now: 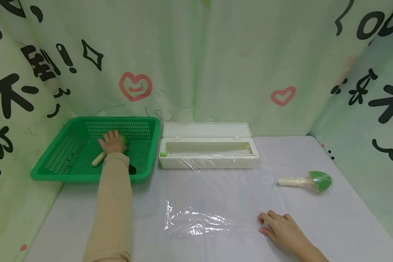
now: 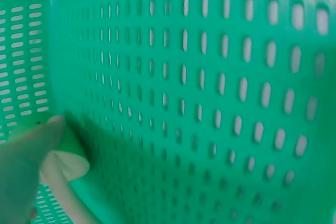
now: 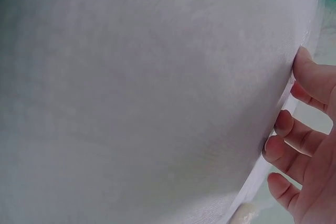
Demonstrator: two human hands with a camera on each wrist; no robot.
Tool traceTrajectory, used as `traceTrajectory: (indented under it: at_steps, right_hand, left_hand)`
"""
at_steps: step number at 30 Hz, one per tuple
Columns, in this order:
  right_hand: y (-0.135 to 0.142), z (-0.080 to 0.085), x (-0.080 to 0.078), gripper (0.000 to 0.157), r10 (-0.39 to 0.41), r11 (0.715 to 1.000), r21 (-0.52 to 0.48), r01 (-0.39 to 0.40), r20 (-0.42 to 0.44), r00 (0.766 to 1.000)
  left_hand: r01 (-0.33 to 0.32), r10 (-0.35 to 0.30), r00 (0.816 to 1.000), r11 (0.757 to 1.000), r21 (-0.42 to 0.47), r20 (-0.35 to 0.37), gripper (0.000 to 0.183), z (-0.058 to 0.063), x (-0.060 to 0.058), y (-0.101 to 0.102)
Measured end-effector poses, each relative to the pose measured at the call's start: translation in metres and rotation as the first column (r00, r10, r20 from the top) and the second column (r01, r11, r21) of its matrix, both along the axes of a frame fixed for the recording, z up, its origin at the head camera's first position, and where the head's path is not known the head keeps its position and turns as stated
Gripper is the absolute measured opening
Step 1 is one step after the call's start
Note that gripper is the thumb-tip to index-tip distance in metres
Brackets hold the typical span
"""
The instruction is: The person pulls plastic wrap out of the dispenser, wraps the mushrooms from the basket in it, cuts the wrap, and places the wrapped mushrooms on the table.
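Mushroom (image 2: 71, 165), green cap (image 2: 72, 141), pale stem (image 2: 68, 198), under left hand (image 1: 112, 142)

basket (image 1: 85, 177) left, mushroom (image 1: 99, 159) inside | box (image 1: 229, 163) centre, film (image 1: 199, 223) before | second mushroom (image 1: 320, 181) right

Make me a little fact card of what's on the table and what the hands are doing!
Left hand: inside the green basket, over a mushroom-shaped thing
Also in basket: a dark thing, mostly hidden
Right hand: at the table, near the clear film
Film: shiny, in front of the white box, some over its front edge
Box lid: open
Far right: another mushroom shape, wrapped, lying down
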State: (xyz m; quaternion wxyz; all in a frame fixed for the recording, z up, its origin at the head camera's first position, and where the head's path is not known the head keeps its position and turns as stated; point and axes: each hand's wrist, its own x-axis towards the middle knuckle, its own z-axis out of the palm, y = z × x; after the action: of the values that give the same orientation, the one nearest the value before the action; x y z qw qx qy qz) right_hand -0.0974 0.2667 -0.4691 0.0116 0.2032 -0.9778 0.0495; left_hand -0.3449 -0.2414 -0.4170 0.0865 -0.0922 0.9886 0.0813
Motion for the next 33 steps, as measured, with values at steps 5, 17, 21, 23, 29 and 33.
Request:
traceTrajectory:
  at_steps: [5, 17, 21, 23, 29, 33]
  right_hand:
    - [0.0, 0.0, 0.0, 0.022, 0.0, 1.0, 0.001, 0.0, -0.009, 1.0]
    - [0.0, 0.002, 0.001, 0.021, 0.015, 1.0, -0.017, -0.014, 0.001, 1.0]
    - [0.0, 0.002, 0.001, 0.021, 0.001, 1.0, -0.009, -0.001, -0.001, 1.0]
    - [0.0, 0.001, 0.001, 0.022, -0.007, 1.0, -0.005, 0.007, -0.005, 1.0]
    - [0.001, -0.001, 0.0, 0.022, -0.01, 1.0, 0.0, 0.01, -0.001, 1.0]
    - [0.0, -0.002, 0.0, 0.022, -0.005, 1.0, -0.005, 0.005, -0.004, 1.0]
  left_hand:
    - [0.026, -0.028, 0.995, 0.999, -0.022, -0.095, 0.078, 0.0, -0.001, 0.001]
    - [0.077, -0.126, 0.888, 0.989, -0.128, -0.442, 0.069, 0.015, -0.008, 0.011]
    - [0.13, -0.202, 0.85, 0.975, -0.179, -0.487, 0.07, 0.045, -0.01, 0.027]
    - [0.16, -0.25, 0.811, 0.964, -0.212, -0.528, 0.07, 0.064, -0.007, 0.039]
    - [0.285, -0.432, 0.668, 0.901, -0.329, -0.605, 0.073, 0.121, 0.03, 0.094]
    - [0.397, -0.567, 0.544, 0.823, -0.406, -0.618, 0.076, 0.126, 0.068, 0.139]
